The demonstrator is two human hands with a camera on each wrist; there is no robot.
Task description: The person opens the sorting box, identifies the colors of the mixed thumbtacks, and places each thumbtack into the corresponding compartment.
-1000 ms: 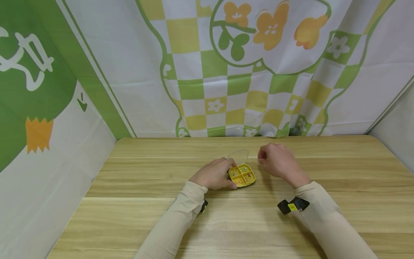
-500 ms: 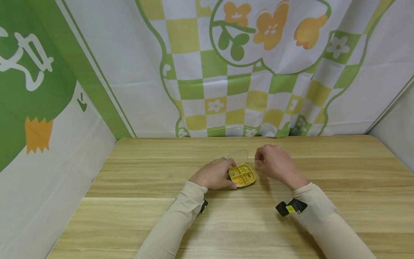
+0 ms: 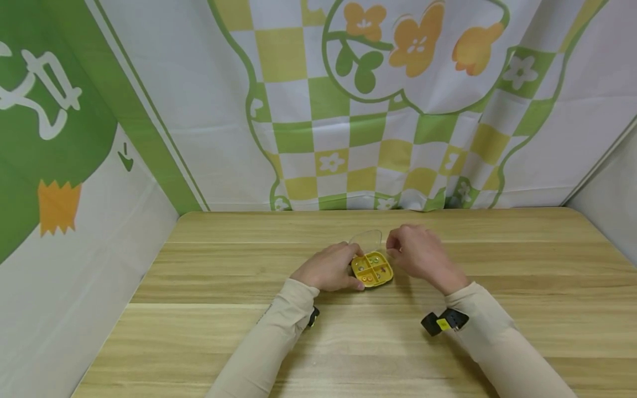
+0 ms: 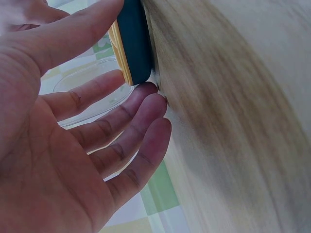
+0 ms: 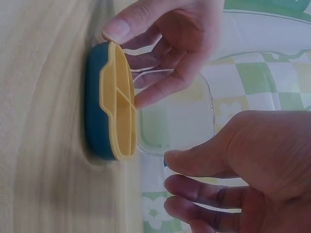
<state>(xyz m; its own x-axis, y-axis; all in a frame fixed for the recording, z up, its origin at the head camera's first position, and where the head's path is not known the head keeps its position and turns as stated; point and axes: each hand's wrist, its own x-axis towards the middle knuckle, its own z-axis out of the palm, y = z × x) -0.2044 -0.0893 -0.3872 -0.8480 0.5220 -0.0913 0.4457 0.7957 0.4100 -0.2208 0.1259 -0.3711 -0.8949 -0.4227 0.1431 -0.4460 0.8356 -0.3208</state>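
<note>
A small pill box (image 3: 372, 268) lies on the table, with a yellow four-compartment inside, a dark teal base (image 5: 97, 107) and its clear lid (image 3: 367, 241) raised at the back. Several tiny coloured pieces, some ring-like, are in its compartments. My left hand (image 3: 329, 270) holds the box from the left, thumb on the near edge and index finger on the yellow rim. To the right of the box, my right hand (image 3: 422, 255) is raised, fingers curled. In the right wrist view its thumb and index finger pinch a tiny dark piece (image 5: 165, 163), mostly hidden.
The wooden table (image 3: 209, 342) extends on both sides of the arms. A checked, flower-printed curtain (image 3: 328, 132) hangs behind its far edge. Black wrist straps (image 3: 444, 322) sit at both cuffs.
My right hand has moved slightly left and toward the box, its fingers still together. The left hand and the box have stayed in place.
</note>
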